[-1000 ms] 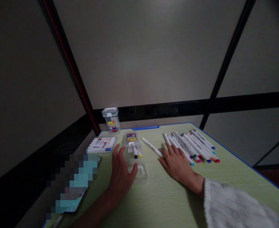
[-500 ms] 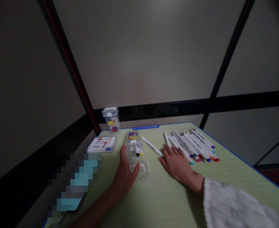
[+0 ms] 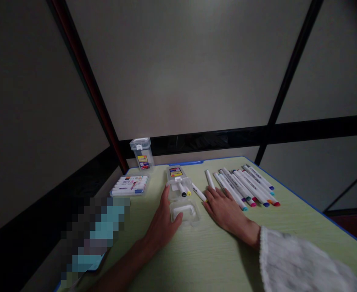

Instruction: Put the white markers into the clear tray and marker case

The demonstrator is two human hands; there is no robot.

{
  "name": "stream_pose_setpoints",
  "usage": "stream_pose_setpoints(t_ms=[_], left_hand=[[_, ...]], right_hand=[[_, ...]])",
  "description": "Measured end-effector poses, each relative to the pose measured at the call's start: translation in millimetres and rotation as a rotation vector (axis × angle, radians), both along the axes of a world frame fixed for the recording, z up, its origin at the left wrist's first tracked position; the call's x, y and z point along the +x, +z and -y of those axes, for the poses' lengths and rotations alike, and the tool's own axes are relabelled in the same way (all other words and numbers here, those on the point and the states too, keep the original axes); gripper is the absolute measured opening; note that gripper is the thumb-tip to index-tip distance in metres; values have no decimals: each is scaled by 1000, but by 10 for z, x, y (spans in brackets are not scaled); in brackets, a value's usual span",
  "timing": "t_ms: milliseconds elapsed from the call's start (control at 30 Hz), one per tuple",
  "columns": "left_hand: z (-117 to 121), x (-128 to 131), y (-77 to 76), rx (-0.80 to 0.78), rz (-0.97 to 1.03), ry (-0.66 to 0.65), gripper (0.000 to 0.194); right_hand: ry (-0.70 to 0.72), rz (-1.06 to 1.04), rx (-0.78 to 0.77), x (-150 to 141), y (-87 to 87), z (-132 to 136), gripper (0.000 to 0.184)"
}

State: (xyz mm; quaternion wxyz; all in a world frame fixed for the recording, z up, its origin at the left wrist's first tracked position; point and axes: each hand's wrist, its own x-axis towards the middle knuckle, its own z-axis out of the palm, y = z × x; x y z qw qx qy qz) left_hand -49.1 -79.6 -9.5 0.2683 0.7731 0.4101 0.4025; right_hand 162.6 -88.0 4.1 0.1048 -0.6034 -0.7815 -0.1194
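My left hand (image 3: 164,221) has its thumb and index finger spread at the left side of a clear plastic marker case (image 3: 178,178). The index fingertip touches the case's side, and the thumb is over its opened lid (image 3: 193,219). The case lies flat, its mouth towards me, with a black-capped marker (image 3: 182,190) and a yellow-ended marker (image 3: 188,190) inside. My right hand (image 3: 224,209) is palm down on the table, fingers stretched out, resting over the near end of a white marker (image 3: 209,178). Another white marker (image 3: 199,192) lies between the case and this hand.
Several white markers with coloured ends (image 3: 248,186) lie in a row on the right of the table (image 3: 203,259). At the back left stands a clear lidded box (image 3: 143,156); in front of it lies a flat marker pack (image 3: 130,185). A pixelated turquoise object (image 3: 101,239) sits at the left edge.
The case has slid right and turned slightly, with my left hand moving along. Its side now overlaps the nearest loose marker. The white marker under my right hand has shifted a little left.
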Motion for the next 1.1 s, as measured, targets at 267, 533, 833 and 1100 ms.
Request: stream_pose_setpoints(t_ms=[267, 533, 833, 1100], left_hand=[[-17, -17, -36, 16, 8, 29, 76], [-3, -17, -37, 56, -4, 38, 75], [-3, -18, -49, 62, 9, 36, 75], [1, -16, -35, 70, 19, 33, 75]], right_hand=[[41, 4, -22, -21, 71, 2, 22], [27, 6, -57, -50, 138, 18, 14], [-43, 38, -33, -54, 149, 46, 14], [-29, 20, -39, -44, 123, 42, 25]])
